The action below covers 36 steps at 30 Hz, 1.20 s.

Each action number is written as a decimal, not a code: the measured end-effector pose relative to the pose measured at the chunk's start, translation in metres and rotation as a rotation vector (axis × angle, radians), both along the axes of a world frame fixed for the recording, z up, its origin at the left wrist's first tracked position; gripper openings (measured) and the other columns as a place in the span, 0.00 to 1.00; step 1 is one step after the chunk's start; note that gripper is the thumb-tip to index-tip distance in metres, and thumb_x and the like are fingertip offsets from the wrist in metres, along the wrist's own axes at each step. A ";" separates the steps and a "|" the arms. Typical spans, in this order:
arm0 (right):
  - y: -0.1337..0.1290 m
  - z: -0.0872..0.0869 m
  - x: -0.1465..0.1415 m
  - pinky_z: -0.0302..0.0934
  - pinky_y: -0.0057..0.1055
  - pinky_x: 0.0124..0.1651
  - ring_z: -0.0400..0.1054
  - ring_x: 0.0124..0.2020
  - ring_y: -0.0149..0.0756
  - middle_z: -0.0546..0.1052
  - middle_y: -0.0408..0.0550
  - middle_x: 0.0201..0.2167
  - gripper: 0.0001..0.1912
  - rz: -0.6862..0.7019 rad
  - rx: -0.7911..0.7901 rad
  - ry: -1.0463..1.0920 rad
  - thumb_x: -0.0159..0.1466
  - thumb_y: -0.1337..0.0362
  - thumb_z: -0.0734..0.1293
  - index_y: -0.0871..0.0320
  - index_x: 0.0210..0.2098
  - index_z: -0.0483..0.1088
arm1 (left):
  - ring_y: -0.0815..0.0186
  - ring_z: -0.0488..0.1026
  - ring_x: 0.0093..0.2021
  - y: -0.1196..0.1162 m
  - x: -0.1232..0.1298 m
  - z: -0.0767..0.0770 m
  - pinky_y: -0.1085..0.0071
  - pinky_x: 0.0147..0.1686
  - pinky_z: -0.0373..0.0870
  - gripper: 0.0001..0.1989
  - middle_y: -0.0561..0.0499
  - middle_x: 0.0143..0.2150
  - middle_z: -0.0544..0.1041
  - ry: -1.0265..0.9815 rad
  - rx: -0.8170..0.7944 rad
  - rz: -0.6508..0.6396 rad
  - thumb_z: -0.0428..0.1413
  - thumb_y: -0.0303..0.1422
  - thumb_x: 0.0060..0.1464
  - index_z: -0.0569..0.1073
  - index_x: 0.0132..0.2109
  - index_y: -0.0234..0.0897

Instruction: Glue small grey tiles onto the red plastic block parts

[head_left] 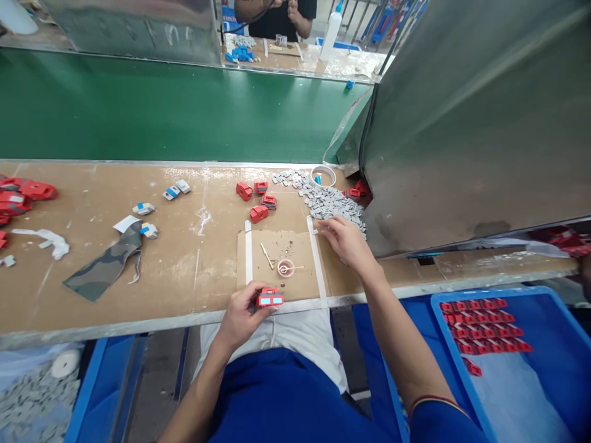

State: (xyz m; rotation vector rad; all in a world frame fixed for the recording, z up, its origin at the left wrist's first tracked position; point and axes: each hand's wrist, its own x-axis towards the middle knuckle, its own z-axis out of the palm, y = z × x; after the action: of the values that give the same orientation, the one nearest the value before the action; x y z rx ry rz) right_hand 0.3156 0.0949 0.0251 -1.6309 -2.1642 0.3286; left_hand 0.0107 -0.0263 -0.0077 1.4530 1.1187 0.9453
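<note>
My left hand (244, 314) is closed around a red toy vehicle part (270, 298) with two light-blue windows, held at the table's front edge. My right hand (345, 241) is at the near side of a heap of small grey plastic pieces (330, 200). Its fingertips are pinched together at a small light-grey piece (316, 231), by a white tape strip. Between the hands, on a cardboard sheet (300, 246), stand a small round cup (285, 268) with a thin stick across it and a wooden stick (266, 256).
Several red parts (259, 213) lie beyond the cardboard. A tape roll (323, 176) rests on the grey heap. A metal panel (462, 135) bounds the right. Below it, a blue tray (535, 369) holds rows of red parts. Another person (281, 18) works across the green belt (161, 111).
</note>
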 end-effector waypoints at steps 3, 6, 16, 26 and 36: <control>0.003 0.005 0.014 0.65 0.37 0.45 0.74 0.41 0.44 0.78 0.55 0.45 0.12 -0.049 -0.002 -0.146 0.70 0.69 0.63 0.58 0.49 0.76 | 0.61 0.82 0.34 0.000 -0.001 0.000 0.71 0.34 0.77 0.17 0.46 0.37 0.85 0.006 0.009 -0.009 0.66 0.45 0.57 0.78 0.45 0.37; 0.000 0.002 0.020 0.64 0.36 0.42 0.74 0.41 0.45 0.79 0.53 0.43 0.09 -0.036 -0.053 -0.259 0.67 0.71 0.66 0.58 0.44 0.77 | 0.61 0.82 0.35 0.001 -0.001 0.001 0.71 0.35 0.76 0.16 0.46 0.39 0.85 0.017 0.025 -0.010 0.66 0.45 0.58 0.79 0.45 0.37; -0.023 -0.025 0.007 0.63 0.37 0.44 0.70 0.42 0.47 0.75 0.58 0.42 0.12 -0.015 -0.041 -0.357 0.71 0.73 0.61 0.59 0.43 0.77 | 0.57 0.84 0.40 0.004 -0.003 -0.001 0.66 0.42 0.80 0.17 0.43 0.43 0.87 0.021 0.065 -0.029 0.65 0.43 0.59 0.81 0.50 0.37; -0.011 -0.031 -0.007 0.65 0.41 0.49 0.69 0.43 0.48 0.75 0.58 0.40 0.15 -0.045 0.046 -0.201 0.71 0.73 0.58 0.61 0.46 0.76 | 0.59 0.84 0.41 0.003 -0.008 -0.005 0.66 0.47 0.78 0.25 0.44 0.43 0.87 -0.155 0.026 -0.136 0.63 0.41 0.62 0.74 0.63 0.38; -0.109 0.025 -0.066 0.69 0.30 0.35 0.75 0.34 0.36 0.80 0.46 0.33 0.06 0.043 -0.157 0.623 0.70 0.60 0.69 0.54 0.38 0.78 | 0.60 0.83 0.37 0.004 -0.011 -0.007 0.67 0.40 0.78 0.19 0.43 0.40 0.86 -0.320 -0.163 -0.141 0.69 0.43 0.55 0.82 0.49 0.38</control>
State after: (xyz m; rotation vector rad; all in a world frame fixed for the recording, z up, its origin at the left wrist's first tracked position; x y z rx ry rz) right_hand 0.2496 -0.0138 0.0497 -1.3204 -1.7249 0.9044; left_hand 0.0000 -0.0220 -0.0147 1.1828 0.8270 0.9261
